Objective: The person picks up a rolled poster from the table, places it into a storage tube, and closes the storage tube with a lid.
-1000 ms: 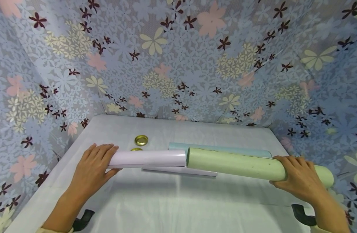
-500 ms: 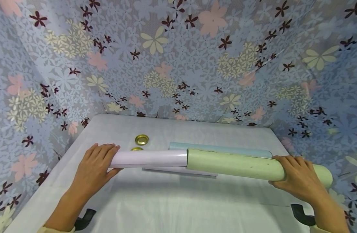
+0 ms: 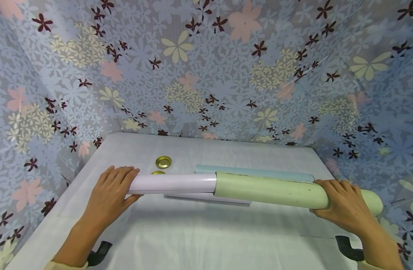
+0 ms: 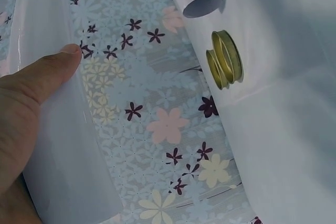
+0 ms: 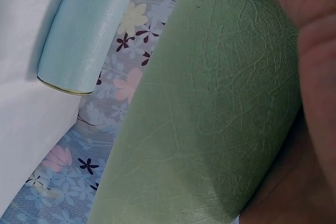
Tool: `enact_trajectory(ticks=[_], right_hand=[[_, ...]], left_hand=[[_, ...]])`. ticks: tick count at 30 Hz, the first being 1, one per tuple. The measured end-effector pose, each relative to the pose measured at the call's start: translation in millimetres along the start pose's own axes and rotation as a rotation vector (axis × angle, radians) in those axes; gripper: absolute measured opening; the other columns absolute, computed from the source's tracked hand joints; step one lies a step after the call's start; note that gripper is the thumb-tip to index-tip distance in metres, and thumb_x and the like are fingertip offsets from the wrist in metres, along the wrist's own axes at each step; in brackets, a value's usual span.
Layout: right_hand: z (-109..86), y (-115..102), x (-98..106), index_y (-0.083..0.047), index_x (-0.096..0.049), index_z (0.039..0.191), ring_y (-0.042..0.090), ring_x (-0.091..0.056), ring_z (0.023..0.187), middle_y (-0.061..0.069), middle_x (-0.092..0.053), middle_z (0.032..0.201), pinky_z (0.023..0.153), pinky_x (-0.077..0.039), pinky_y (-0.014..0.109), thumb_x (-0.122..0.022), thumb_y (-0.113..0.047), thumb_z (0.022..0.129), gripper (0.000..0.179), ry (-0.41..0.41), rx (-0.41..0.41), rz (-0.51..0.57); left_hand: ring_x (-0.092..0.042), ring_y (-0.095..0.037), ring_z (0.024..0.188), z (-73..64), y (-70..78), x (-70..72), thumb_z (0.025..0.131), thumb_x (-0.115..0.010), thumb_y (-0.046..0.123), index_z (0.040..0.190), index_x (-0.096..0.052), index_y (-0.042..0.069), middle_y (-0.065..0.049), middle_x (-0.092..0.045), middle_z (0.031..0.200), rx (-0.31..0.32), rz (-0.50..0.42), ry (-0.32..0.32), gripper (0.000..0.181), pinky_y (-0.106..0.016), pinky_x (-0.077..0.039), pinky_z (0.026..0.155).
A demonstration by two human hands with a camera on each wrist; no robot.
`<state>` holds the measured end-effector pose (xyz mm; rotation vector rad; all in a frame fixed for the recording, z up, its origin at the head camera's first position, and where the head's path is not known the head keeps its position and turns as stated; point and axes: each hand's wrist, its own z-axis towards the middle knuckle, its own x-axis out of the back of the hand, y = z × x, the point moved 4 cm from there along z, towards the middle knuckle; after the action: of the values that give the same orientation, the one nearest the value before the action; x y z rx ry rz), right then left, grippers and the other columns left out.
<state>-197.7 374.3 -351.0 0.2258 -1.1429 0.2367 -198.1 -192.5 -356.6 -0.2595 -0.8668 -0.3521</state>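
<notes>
My left hand (image 3: pixel 110 191) grips the left part of a pale lavender tube (image 3: pixel 172 183), thumb below and fingers over the top. In the left wrist view, the thumb lies along the tube's glossy side (image 4: pixel 68 129). My right hand (image 3: pixel 341 202) holds a wider light green tube (image 3: pixel 267 189) near its right end. Both tubes are held up over the table, nearly in line. The lavender tube's right end meets the green tube's open left end, and its tip is hidden inside the green rim. In the right wrist view, the green tube (image 5: pixel 194 103) has a creased leathery texture.
Behind the held tubes, a light blue tube (image 3: pixel 206 168) with a gold-rimmed end lies on the white-covered table (image 3: pixel 206 240). Another pale roll (image 3: pixel 226 200) lies partly hidden below them. Two gold lids (image 3: pixel 163 162) are at the back left. Floral cloth (image 3: pixel 206 75) surrounds the table.
The gap between the tubes has closed, and the lavender end has slipped into the green tube's mouth. My right hand has shifted slightly left with the green tube; my left hand moved slightly right.
</notes>
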Motion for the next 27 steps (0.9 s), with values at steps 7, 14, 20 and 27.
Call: enact_trajectory(ticks=[7, 14, 20, 27], right_hand=[[1.6, -1, 0, -0.012, -0.051, 0.125, 0.042, -0.047, 0.096, 0.018, -0.058, 0.112, 0.080, -0.031, 0.056, -0.089, -0.036, 0.048, 0.089, 0.008, 0.003, -0.003], [4.2, -4, 0, -0.011, -0.051, 0.124, 0.044, -0.047, 0.098, 0.020, -0.059, 0.113, 0.081, -0.031, 0.058, -0.089, -0.036, 0.048, 0.089, 0.009, 0.000, -0.002], [7.2, -7, 0, -0.011, -0.051, 0.125, 0.044, -0.046, 0.101, 0.020, -0.059, 0.113, 0.084, -0.030, 0.058, -0.089, -0.037, 0.049, 0.089, 0.004, -0.003, 0.000], [10.2, -10, -2, -0.012, -0.051, 0.125, 0.042, -0.046, 0.099, 0.019, -0.059, 0.114, 0.081, -0.030, 0.056, -0.089, -0.038, 0.048, 0.089, 0.000, -0.009, -0.007]], left_hand=[[-0.056, -0.034, 0.110, 1.1, 0.7, -1.0, 0.058, -0.088, 0.034, 0.123, -0.056, 0.007, -0.014, -0.062, 0.119, -0.001, 0.009, -0.010, 0.077, -0.055, -0.038, 0.104], [-0.056, -0.033, 0.111, 3.8, 4.4, -2.6, 0.059, -0.088, 0.035, 0.123, -0.056, 0.008, -0.014, -0.062, 0.120, -0.004, 0.016, -0.021, 0.076, -0.055, -0.038, 0.104], [-0.056, -0.033, 0.111, 6.9, 8.6, -4.5, 0.059, -0.088, 0.036, 0.123, -0.056, 0.008, -0.014, -0.062, 0.120, -0.011, 0.027, -0.016, 0.077, -0.055, -0.038, 0.104], [-0.056, -0.033, 0.113, 11.2, 13.8, -6.2, 0.061, -0.087, 0.037, 0.124, -0.055, 0.009, -0.013, -0.061, 0.121, -0.013, 0.026, -0.023, 0.076, -0.054, -0.038, 0.105]])
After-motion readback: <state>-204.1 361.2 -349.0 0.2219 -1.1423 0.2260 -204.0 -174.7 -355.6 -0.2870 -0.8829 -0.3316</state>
